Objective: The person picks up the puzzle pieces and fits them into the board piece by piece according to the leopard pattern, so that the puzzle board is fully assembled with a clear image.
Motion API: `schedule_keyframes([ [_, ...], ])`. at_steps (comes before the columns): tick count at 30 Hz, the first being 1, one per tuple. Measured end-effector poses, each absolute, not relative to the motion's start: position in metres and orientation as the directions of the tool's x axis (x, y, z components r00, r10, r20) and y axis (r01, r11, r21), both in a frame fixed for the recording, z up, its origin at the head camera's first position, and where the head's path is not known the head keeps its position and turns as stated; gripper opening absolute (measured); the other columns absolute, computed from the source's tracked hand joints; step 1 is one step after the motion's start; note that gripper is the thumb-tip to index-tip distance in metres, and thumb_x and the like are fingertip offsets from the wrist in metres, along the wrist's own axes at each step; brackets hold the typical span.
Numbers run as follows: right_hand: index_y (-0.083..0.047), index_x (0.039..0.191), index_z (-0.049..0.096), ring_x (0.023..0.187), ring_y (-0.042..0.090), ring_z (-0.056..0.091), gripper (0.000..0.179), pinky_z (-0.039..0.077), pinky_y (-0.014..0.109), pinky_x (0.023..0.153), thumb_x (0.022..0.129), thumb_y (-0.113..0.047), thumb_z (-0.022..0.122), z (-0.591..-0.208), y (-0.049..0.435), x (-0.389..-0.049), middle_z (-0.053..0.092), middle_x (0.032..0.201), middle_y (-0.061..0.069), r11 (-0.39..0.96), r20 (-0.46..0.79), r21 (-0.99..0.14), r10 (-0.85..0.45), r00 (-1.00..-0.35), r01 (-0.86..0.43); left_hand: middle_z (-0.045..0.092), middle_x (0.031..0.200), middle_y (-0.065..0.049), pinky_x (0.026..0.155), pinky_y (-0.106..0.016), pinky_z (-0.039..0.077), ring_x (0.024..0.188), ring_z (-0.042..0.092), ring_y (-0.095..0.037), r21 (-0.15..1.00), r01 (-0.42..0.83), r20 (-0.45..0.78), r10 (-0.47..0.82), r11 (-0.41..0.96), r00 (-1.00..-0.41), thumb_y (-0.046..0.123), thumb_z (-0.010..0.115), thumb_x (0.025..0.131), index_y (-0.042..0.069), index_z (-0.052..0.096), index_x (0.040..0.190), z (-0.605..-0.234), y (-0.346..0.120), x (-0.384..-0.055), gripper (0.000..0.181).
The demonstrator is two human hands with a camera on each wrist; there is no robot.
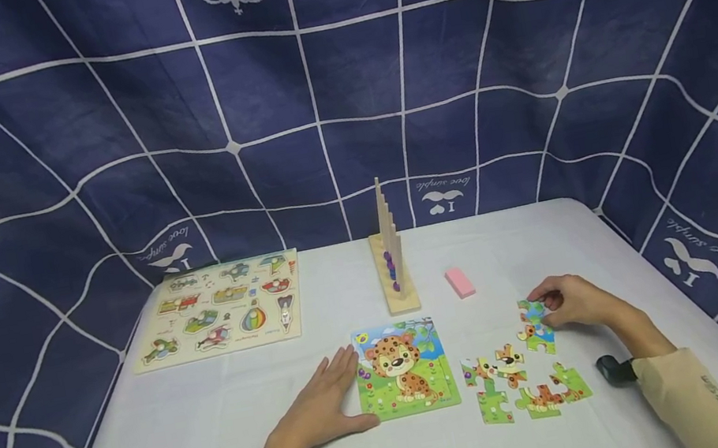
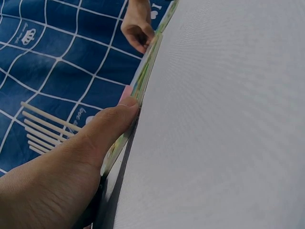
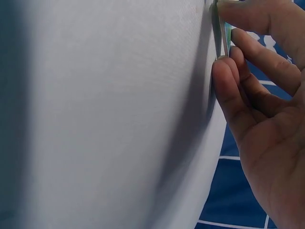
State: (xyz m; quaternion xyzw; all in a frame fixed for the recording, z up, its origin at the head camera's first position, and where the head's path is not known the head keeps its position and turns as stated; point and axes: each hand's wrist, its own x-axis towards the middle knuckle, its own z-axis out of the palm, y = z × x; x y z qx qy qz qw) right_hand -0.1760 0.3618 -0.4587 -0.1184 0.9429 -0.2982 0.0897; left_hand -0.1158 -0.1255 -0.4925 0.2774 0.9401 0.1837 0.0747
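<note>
My left hand (image 1: pixel 323 408) lies with straight fingers along the left side of a leopard picture puzzle board (image 1: pixel 391 406), thumb at its lower left corner. In the left wrist view the thumb (image 2: pixel 116 117) runs along the board's thin edge. My right hand (image 1: pixel 578 304) pinches a blue and green jigsaw piece (image 1: pixel 537 309) by its right side; the right wrist view shows this thin piece (image 3: pixel 227 36) edge-on between thumb and fingers. Below it lie other loose pieces: a leopard face piece (image 1: pixel 510 361), a green piece (image 1: pixel 495 407) and a leopard body piece (image 1: pixel 542 401).
A wooden stand with upright rods and purple beads (image 1: pixel 394 282) stands behind the board. To its right lies a pink block (image 1: pixel 459 282). A vehicle peg puzzle (image 1: pixel 223 312) is at the back left. A blue checked curtain (image 1: pixel 292 172) surrounds the white table (image 1: pixel 172 433).
</note>
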Motion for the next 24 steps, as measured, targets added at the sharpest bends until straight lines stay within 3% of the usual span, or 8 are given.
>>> schedule_keyframes([
  [15, 0.000, 0.111, 0.069, 0.076, 0.008, 0.052, 0.043, 0.048, 0.017, 0.063, 0.069, -0.006, 0.078, -0.455, 0.361, -0.179, 0.061, 0.087, 0.004, 0.785, -0.076, -0.598, -0.260, -0.963, -0.164, 0.026, 0.161, -0.009, 0.124, -0.047, 0.018, 0.151, 0.022, -0.025, 0.389, 0.497, -0.041, 0.554, 0.776, -0.832, 0.076, 0.060, 0.075, 0.002, 0.031, 0.151, -0.493, -0.125, -0.116, 0.110],
  [24, -0.001, 0.110, 0.069, 0.077, 0.010, 0.052, 0.044, 0.049, 0.019, 0.066, 0.069, -0.009, 0.081, -0.443, 0.337, -0.177, 0.062, 0.088, 0.003, 0.762, -0.038, -0.594, -0.347, -0.937, -0.258, 0.025, 0.161, -0.009, 0.124, -0.047, 0.019, 0.151, 0.022, -0.025, 0.384, 0.487, -0.046, 0.543, 0.785, -0.838, 0.076, 0.060, 0.075, 0.004, 0.030, 0.152, -0.493, -0.125, -0.116, 0.110],
])
